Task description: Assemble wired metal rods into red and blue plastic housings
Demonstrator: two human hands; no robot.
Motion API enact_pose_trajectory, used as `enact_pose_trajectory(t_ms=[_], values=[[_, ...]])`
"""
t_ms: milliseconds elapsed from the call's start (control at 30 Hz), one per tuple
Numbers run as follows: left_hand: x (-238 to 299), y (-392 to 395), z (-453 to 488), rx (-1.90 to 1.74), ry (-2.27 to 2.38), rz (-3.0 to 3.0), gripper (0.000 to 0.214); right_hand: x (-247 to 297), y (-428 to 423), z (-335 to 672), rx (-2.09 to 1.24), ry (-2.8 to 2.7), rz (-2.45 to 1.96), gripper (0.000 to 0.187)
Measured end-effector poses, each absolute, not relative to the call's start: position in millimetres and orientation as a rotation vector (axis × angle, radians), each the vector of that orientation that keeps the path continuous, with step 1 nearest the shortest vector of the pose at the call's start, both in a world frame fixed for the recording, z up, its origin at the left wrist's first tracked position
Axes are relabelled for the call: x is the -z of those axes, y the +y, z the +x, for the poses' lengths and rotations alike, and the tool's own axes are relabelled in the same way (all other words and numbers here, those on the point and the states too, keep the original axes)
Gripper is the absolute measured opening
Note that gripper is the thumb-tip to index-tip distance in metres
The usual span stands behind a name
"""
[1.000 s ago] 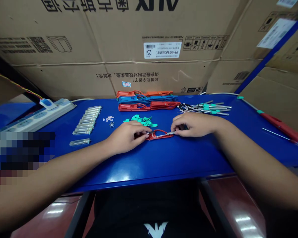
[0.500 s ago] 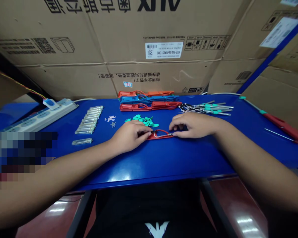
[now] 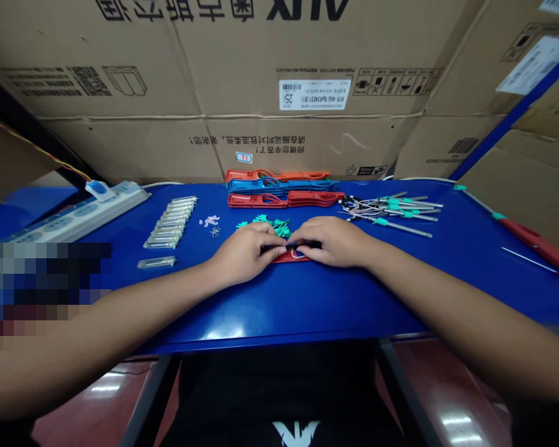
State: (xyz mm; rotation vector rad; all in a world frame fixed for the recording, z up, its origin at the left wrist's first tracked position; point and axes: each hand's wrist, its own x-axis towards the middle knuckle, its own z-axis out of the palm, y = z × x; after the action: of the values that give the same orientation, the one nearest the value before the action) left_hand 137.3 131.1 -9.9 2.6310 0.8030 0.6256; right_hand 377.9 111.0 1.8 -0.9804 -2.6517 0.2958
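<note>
My left hand (image 3: 246,251) and my right hand (image 3: 331,241) meet at the middle of the blue table (image 3: 307,298), fingertips almost touching. Both are closed over a red plastic handle piece (image 3: 289,256) that lies flat on the table; only its lower edge and a bit of thin wire show between the fingers. Just behind the hands lies a small heap of green plastic bits (image 3: 266,222).
Stacked red and blue handle pieces (image 3: 282,186) lie at the back. Green-collared metal probes with wires (image 3: 394,208) lie back right, a row of clear tubes (image 3: 168,222) and one stray tube (image 3: 156,262) left, a power strip (image 3: 74,214) far left. Cardboard boxes (image 3: 279,87) wall the back.
My right hand has slid left along the red piece until it meets my left hand, covering most of the piece. The left hand has barely moved.
</note>
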Motion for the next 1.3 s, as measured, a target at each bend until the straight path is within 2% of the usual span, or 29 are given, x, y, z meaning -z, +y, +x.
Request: enact_pose_trajectory(t_ms=[633, 1033, 1300], values=[[6.2, 132.4, 127.7, -0.556, 0.703, 2.749, 0.021, 0.8, 106.5, 379.4, -0.279, -2.583, -0.769, 0.028], [7.2, 130.1, 130.6, -0.512, 0.747, 2.728, 0.023, -0.8, 102.1, 376.6, -0.382, -2.582, -0.789, 0.025], [10.3, 126.8, 131.8, -0.448, 0.804, 2.768, 0.023, -2.6, 99.9, 376.5, -0.340, -2.576, -0.774, 0.027]])
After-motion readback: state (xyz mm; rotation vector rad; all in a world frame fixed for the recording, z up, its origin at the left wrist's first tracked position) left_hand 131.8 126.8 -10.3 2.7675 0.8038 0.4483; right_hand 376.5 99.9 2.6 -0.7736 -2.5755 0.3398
